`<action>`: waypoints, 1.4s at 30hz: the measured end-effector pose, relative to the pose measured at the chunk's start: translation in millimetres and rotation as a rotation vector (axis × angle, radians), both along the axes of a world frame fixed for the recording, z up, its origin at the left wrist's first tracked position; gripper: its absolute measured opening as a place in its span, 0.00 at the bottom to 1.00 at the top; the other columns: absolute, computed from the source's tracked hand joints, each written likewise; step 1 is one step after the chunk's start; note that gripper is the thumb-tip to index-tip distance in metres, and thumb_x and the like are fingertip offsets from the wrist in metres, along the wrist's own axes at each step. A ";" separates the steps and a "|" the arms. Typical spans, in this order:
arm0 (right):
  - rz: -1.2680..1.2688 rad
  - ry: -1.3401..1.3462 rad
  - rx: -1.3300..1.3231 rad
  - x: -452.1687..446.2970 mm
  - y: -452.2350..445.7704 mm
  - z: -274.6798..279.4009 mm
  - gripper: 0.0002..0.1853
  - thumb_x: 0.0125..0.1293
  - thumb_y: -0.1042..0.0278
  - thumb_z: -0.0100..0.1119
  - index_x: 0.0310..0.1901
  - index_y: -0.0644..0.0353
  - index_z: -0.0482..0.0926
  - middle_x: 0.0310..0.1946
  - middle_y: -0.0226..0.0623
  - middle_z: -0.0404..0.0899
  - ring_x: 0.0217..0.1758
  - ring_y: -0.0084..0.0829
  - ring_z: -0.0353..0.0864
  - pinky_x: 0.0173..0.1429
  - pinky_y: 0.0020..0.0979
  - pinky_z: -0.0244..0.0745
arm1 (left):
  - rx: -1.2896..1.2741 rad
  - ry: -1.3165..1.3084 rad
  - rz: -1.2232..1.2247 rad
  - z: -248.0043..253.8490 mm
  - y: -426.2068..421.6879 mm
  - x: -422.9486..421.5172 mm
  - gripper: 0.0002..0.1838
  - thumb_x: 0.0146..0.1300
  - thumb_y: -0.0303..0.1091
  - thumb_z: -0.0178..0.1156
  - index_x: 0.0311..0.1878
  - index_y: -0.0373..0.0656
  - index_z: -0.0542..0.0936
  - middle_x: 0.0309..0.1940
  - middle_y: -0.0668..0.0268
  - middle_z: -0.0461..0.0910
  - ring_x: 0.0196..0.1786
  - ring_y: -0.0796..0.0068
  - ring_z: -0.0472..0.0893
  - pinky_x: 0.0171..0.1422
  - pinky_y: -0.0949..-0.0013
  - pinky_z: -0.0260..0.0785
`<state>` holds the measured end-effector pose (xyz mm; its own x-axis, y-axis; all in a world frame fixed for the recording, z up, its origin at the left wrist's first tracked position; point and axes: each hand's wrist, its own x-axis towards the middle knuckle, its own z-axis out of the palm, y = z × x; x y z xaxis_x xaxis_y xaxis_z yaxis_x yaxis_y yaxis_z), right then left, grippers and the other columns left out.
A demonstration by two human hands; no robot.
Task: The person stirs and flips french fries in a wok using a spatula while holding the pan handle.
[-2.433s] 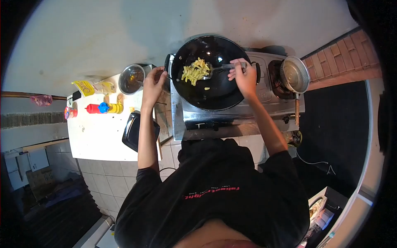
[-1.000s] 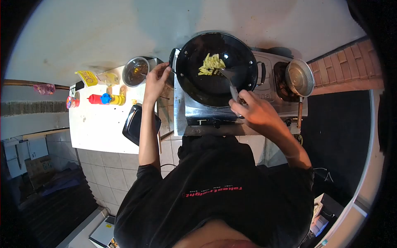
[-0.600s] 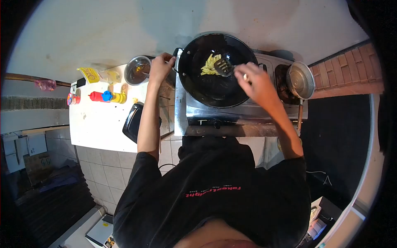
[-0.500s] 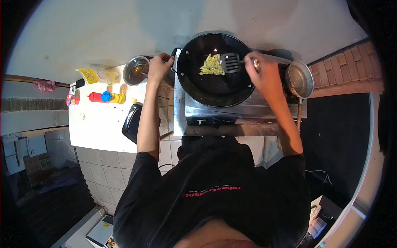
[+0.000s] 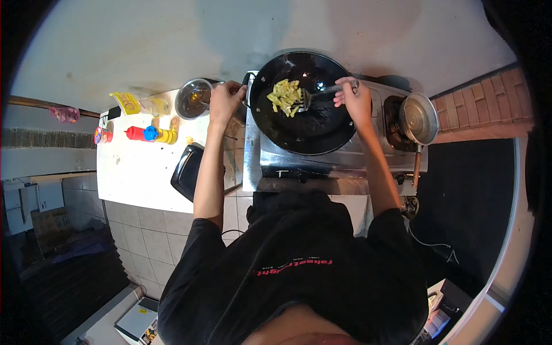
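A large black wok [image 5: 305,135] rests on the steel gas stove [image 5: 345,167]. Pale yellow-green cut pieces [image 5: 286,96] are heaped in its left half. My right hand [image 5: 353,99], over the wok's right rim, is closed round the handle of a slotted spatula [image 5: 308,100], whose head touches the right side of the heap. At the wok's left side my left hand [image 5: 227,99] grips the wok handle, which is mostly hidden behind the fingers.
Left, a white table [image 5: 138,175] bears a metal bowl [image 5: 193,99], red bottle [image 5: 135,133], yellow bottle [image 5: 167,136], yellow packet [image 5: 125,103] and black tray [image 5: 187,172]. A metal saucepan [image 5: 418,119] sits on the right burner, its handle pointing toward me.
My right hand has moved from beyond the wok's right edge back over its rim. The spatula has turned and shifted left, and the pieces lie further left. My left hand stays at the handle.
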<state>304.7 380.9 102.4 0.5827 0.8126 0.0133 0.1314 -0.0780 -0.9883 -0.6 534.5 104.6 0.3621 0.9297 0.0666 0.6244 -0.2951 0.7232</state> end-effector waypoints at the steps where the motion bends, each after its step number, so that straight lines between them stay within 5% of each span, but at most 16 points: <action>1: -0.003 0.092 0.053 -0.3 -2.3 -5.9 0.13 0.75 0.65 0.53 0.41 0.66 0.83 0.25 0.36 0.81 0.23 0.26 0.84 0.25 0.26 0.77 | 0.001 0.001 0.003 -0.7 -0.2 -1.3 0.16 0.64 0.39 0.67 0.42 0.33 0.87 0.32 0.56 0.88 0.37 0.67 0.89 0.47 0.67 0.78; 7: 0.091 -0.196 0.065 -48.5 -32.7 44.6 0.06 0.73 0.70 0.59 0.43 0.63 0.82 0.29 0.34 0.81 0.27 0.25 0.82 0.32 0.26 0.78 | -0.024 -0.107 -0.025 -4.9 -0.3 -5.3 0.15 0.65 0.39 0.67 0.43 0.34 0.87 0.32 0.52 0.88 0.37 0.62 0.89 0.46 0.65 0.78; 9: 0.242 -0.732 0.282 -57.4 -42.6 59.3 0.05 0.68 0.73 0.64 0.43 0.62 0.82 0.31 0.37 0.78 0.29 0.31 0.82 0.33 0.30 0.77 | -0.028 -0.084 -0.008 -1.8 -1.9 -3.7 0.15 0.65 0.39 0.67 0.44 0.34 0.87 0.33 0.52 0.88 0.37 0.63 0.89 0.46 0.65 0.78; 13: 0.385 -1.002 0.343 -62.2 -57.4 69.8 0.09 0.62 0.73 0.69 0.44 0.59 0.82 0.33 0.38 0.74 0.31 0.38 0.81 0.34 0.36 0.78 | -0.008 -0.085 0.000 -3.4 -1.2 -3.4 0.16 0.64 0.39 0.67 0.44 0.33 0.86 0.33 0.52 0.88 0.37 0.63 0.89 0.46 0.65 0.78; 23: 0.296 -0.498 0.127 -53.9 -62.6 59.1 0.04 0.66 0.77 0.63 0.42 0.64 0.81 0.34 0.42 0.82 0.35 0.38 0.83 0.40 0.30 0.77 | -0.044 -0.078 0.000 0.4 -2.3 -3.1 0.16 0.64 0.38 0.67 0.43 0.32 0.86 0.33 0.52 0.88 0.38 0.62 0.89 0.48 0.64 0.78; 31: 0.312 -0.776 0.262 -20.3 -29.2 83.3 0.06 0.68 0.71 0.64 0.45 0.62 0.81 0.33 0.41 0.76 0.32 0.41 0.79 0.38 0.36 0.75 | -0.013 -0.062 -0.007 -3.1 -1.8 -3.0 0.15 0.65 0.37 0.67 0.44 0.32 0.86 0.34 0.52 0.88 0.39 0.62 0.89 0.49 0.64 0.78; 37: 0.715 -1.020 0.153 -8.7 8.9 108.5 0.12 0.67 0.70 0.60 0.51 0.60 0.78 0.42 0.41 0.72 0.44 0.47 0.79 0.48 0.45 0.74 | -0.039 -0.057 0.012 0.6 -1.8 -0.4 0.15 0.65 0.38 0.67 0.45 0.32 0.86 0.34 0.52 0.88 0.39 0.63 0.89 0.49 0.64 0.78; 42: 0.965 -1.014 0.156 -14.3 8.2 98.0 0.13 0.62 0.80 0.55 0.49 0.60 0.77 0.47 0.43 0.71 0.52 0.48 0.76 0.52 0.45 0.72 | -0.065 -0.085 0.012 -2.7 -2.1 -2.2 0.15 0.66 0.37 0.67 0.45 0.32 0.86 0.34 0.52 0.88 0.39 0.63 0.89 0.49 0.65 0.78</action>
